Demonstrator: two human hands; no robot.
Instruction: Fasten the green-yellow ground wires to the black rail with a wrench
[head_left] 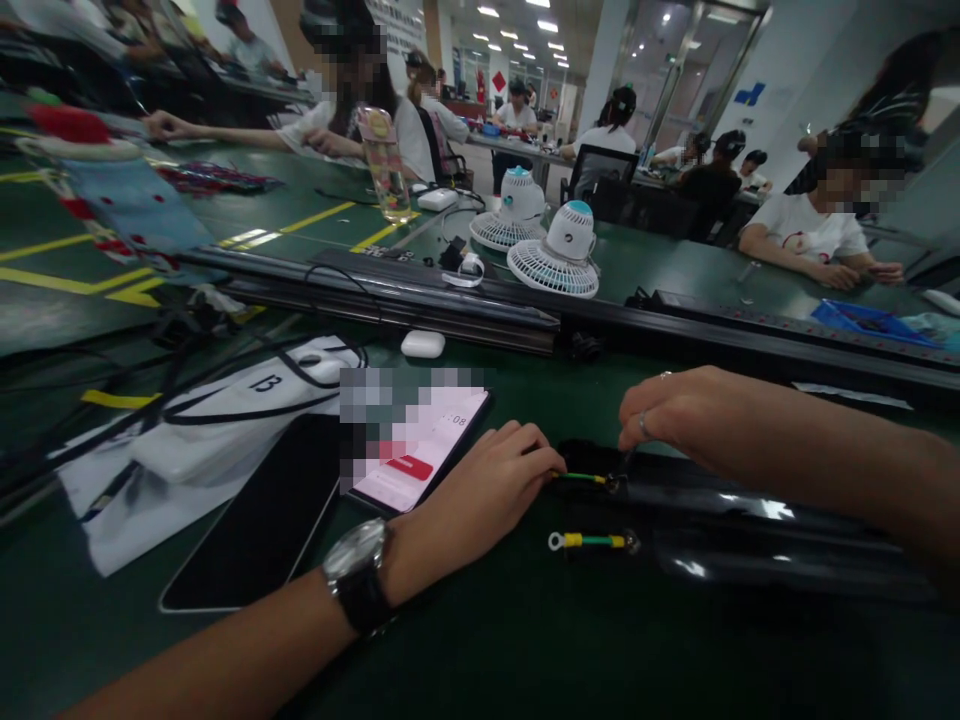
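My left hand [491, 480], with a watch on its wrist, is curled and pinches one end of a short green-yellow wire [581, 478]. My right hand [671, 415], a ring on one finger, is closed with its fingertips pressed on the wire's other end, where it meets a long black glossy part [750, 525]. A second green-yellow wire with a ring terminal [592, 541] lies on the green table just in front, joined to the same black part.
A lit phone [420, 450] and a dark tablet [262, 520] lie left of my hands on a white cloth [225, 410]. A white earbud case [422, 344], a black rail [465, 300] and two small fans [555, 255] sit beyond. Other people work at tables behind.
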